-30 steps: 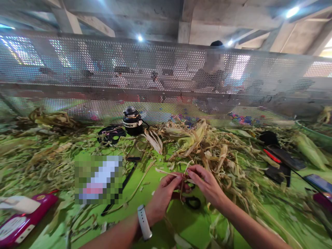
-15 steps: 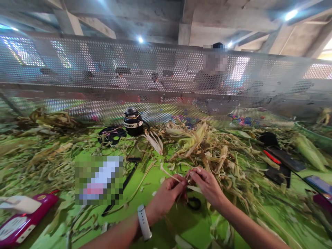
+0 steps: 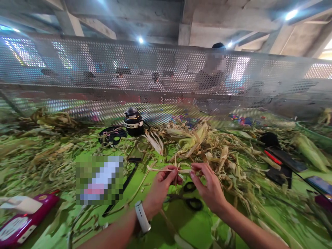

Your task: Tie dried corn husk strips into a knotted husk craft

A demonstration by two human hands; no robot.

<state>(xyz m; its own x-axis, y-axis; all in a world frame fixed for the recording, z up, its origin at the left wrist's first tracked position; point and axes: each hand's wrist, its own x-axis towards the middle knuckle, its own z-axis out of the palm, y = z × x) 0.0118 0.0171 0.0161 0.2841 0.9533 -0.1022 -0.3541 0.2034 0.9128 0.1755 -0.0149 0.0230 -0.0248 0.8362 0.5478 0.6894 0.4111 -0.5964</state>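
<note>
Between thumb and fingers, my left hand point(image 3: 161, 188) pinches thin pale strips of corn husk point(image 3: 184, 171) that cross each other. One end sticks out to the left of it and another points up. My right hand point(image 3: 209, 186) is closed on the right end of the strip, fingertips a short gap from the left ones. Black-handled scissors point(image 3: 195, 203) lie on the green tabletop point(image 3: 178, 219) below and between the hands, their blades partly hidden by my left hand. A pale watch band point(image 3: 142, 217) circles my left wrist.
Dry husks point(image 3: 220, 152) are heaped beyond and right of my hands. A black jug point(image 3: 133, 123) stands before a perforated metal screen point(image 3: 160, 79). A magenta device point(image 3: 31, 216) lies left, phones point(image 3: 321, 185) right. People are behind the screen.
Both hands have moved slightly apart, the left one leftward, and the husk strip now stretches level between them. More of the scissors shows.
</note>
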